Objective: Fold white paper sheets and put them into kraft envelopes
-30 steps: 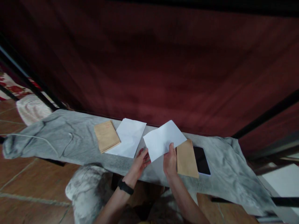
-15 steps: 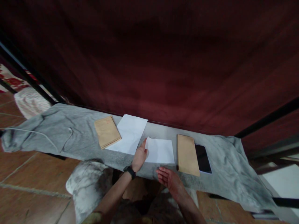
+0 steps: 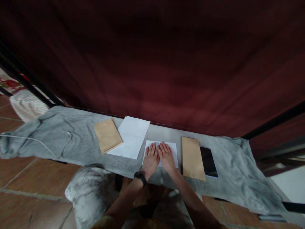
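A folded sheet of white paper (image 3: 174, 152) lies on the grey cloth in front of me. My left hand (image 3: 151, 158), with a black watch at the wrist, rests flat on its left half, fingers stretched out. Beside it, my right hand (image 3: 166, 156) lies flat on the same paper, fingers pointing away from me and nearly touching the left ones. Both palms press down and cover much of the paper. To the left are larger white sheets (image 3: 132, 136), partly under a stack of brown envelopes (image 3: 108, 135). Right of the hands lies another brown envelope stack (image 3: 192, 157).
A dark-screened tablet (image 3: 209, 161) lies partly under the right envelopes. The grey cloth (image 3: 78, 143) covers a narrow bench, with a white cable (image 3: 35, 139) at its left end. A dark red curtain (image 3: 152, 79) hangs right behind the bench.
My left hand has moved from the paper's left edge to flat on top of it. My right hand has come up from the front edge and now lies on the paper too.
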Demonstrator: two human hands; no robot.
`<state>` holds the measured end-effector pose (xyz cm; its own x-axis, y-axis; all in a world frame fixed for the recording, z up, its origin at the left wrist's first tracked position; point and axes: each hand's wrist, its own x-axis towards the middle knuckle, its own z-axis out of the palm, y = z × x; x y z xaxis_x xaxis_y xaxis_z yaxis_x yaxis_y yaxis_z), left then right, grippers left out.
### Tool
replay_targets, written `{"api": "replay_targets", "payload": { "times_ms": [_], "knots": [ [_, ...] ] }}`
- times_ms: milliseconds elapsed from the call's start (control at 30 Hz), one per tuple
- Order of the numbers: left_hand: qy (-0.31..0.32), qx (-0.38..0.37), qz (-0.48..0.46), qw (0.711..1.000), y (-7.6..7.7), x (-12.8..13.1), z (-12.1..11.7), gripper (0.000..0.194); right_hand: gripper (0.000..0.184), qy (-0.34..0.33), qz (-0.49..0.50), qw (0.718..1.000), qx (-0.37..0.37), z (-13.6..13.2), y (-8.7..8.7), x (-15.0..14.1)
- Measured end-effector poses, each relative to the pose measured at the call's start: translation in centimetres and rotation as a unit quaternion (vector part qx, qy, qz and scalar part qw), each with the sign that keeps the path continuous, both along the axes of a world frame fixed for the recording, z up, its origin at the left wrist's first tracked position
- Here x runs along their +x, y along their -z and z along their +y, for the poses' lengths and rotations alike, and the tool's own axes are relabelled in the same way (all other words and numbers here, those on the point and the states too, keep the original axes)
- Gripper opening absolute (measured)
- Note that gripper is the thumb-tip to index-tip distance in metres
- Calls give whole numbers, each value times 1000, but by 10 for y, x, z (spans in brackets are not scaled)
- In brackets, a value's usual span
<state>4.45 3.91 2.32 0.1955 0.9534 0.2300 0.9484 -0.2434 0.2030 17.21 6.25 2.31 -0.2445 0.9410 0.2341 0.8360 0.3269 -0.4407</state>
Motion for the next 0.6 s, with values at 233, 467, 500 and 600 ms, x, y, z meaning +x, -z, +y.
{"api": "replay_targets", "payload": {
  "times_ms": [233,467,500,600],
  "knots": [
    [-1,4,-12,1000,10,-13,-1,55,50,69,-83,992,66,-6,23,13],
    [-50,3,-18,999,6,-8,4,56,56,100,-80,988,90,-9,28,23],
    [-44,2,-17,999,5,-3,6,55,57,102,-81,988,87,-9,28,22],
    [-14,-7,-15,1000,4,8,14,51,55,103,-88,988,76,-9,29,21]
  ]
}}
